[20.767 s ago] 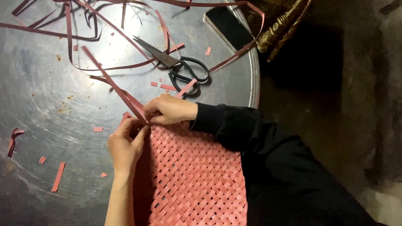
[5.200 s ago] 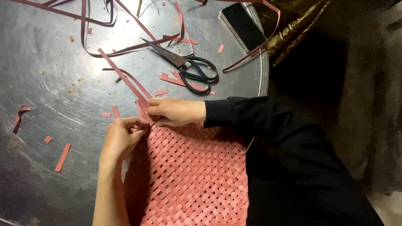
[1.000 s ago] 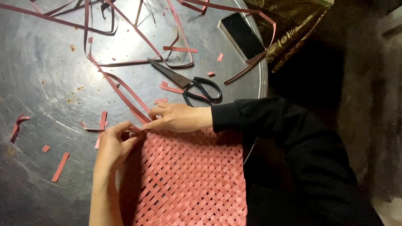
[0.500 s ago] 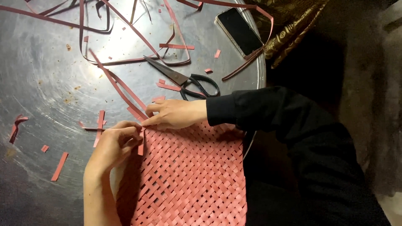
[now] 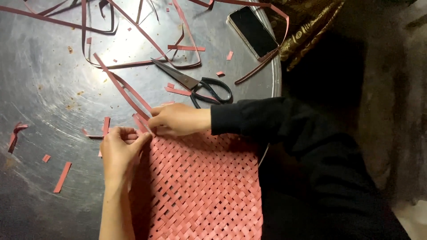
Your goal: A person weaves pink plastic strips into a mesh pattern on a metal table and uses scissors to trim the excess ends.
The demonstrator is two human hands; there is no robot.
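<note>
- A round metal table (image 5: 40,89) is strewn with red strip offcuts.
- A pink woven mat (image 5: 200,186) is laid over its near edge.
- The mat's top-left corner is pressed by the right hand (image 5: 178,119), fingers curled.
- A loose strip (image 5: 122,89) there is pinched by the left hand (image 5: 120,149).
- Black scissors (image 5: 195,84) are seen just beyond, shut.

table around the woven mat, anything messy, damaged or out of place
Cut red strip scraps lie scattered over the round metal table, and a phone sits near its edge. The woven mat looks undamaged.
</note>
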